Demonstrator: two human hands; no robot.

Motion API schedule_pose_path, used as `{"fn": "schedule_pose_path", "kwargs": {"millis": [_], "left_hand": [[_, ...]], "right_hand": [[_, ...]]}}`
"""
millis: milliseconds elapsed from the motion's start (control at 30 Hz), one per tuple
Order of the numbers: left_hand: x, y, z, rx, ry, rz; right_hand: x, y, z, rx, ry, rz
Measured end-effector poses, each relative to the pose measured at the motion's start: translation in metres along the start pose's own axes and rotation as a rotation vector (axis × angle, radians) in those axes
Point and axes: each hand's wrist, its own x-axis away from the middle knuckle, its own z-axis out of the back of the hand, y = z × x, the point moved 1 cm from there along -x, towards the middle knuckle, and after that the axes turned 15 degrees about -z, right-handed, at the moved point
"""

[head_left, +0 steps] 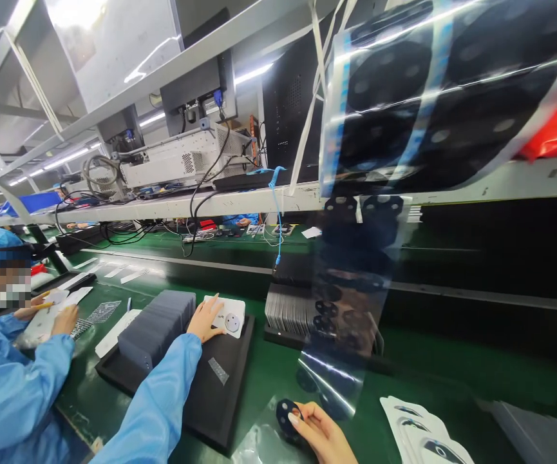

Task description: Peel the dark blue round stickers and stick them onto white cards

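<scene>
My left hand [205,319] reaches across a black tray [210,406] and grips a white panel [232,312] with a round pattern of holes, thumb and fingers apart on it. Left of that hand, a row of grey panels [157,322] stands on edge in the same tray. My right hand [324,435], low in the view, pinches a black round sticker [285,415] with several round holes. Behind it a clear film strip [350,309] hangs down, bearing similar black shapes, from a large roll [394,96] overhead.
A co-worker in a blue cap and smock [8,380] handles white pieces at left. Stacked white panels [423,428] lie at the lower right. Another row of panels [290,309] stands behind the film. A shelf [239,206] with equipment crosses above the green bench [268,367].
</scene>
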Motion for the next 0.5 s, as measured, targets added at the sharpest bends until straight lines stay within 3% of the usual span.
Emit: {"fn": "schedule_pose_path", "kwargs": {"millis": [267,500], "left_hand": [[-0.010,0.002,-0.002,0.059,0.044,-0.033],[-0.003,0.006,0.009,0.241,0.220,0.060]], "right_hand": [[-0.003,0.002,0.001,0.030,0.025,0.024],[0.002,-0.001,-0.001,0.005,0.038,-0.021]]}}
